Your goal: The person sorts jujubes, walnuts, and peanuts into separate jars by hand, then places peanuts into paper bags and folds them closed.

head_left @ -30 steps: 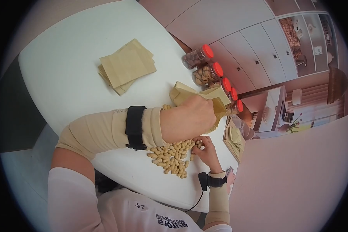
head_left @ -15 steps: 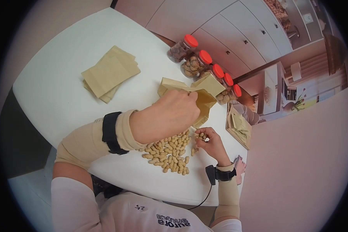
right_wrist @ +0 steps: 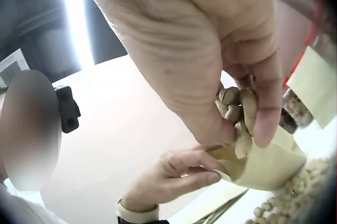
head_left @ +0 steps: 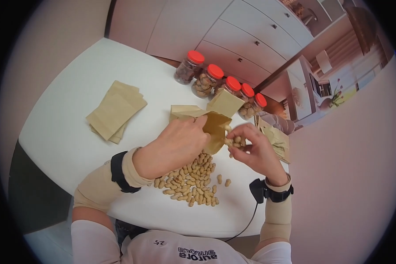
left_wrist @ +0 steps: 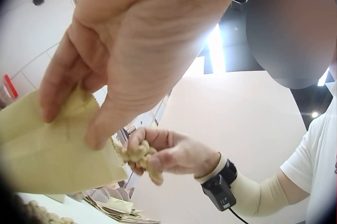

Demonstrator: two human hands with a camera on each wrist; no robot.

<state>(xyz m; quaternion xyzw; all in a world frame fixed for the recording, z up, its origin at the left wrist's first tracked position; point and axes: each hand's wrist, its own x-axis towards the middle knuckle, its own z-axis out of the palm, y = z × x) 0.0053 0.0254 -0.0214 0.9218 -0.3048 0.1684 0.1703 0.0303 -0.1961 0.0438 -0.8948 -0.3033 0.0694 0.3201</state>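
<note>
My left hand pinches the rim of an open brown paper bag, whose mouth faces right. In the left wrist view the thumb and fingers close over the edge of the paper. My right hand holds several unshelled peanuts between thumb and fingertips, right at the bag's mouth. The right wrist view has these peanuts over the opening, one pointing down toward it. Below the bag, a loose pile of peanuts is spread on the white table, with two lying apart to its right.
A stack of flat paper bags lies on the left side of the table. Along the back edge stands a row of jars with red lids. More folded paper bags lie at the right edge, beside a wall with a printed room scene.
My right hand has risen from beside the peanut pile to the bag's mouth, carrying peanuts. My left hand keeps its hold on the bag. The head view has shifted.
</note>
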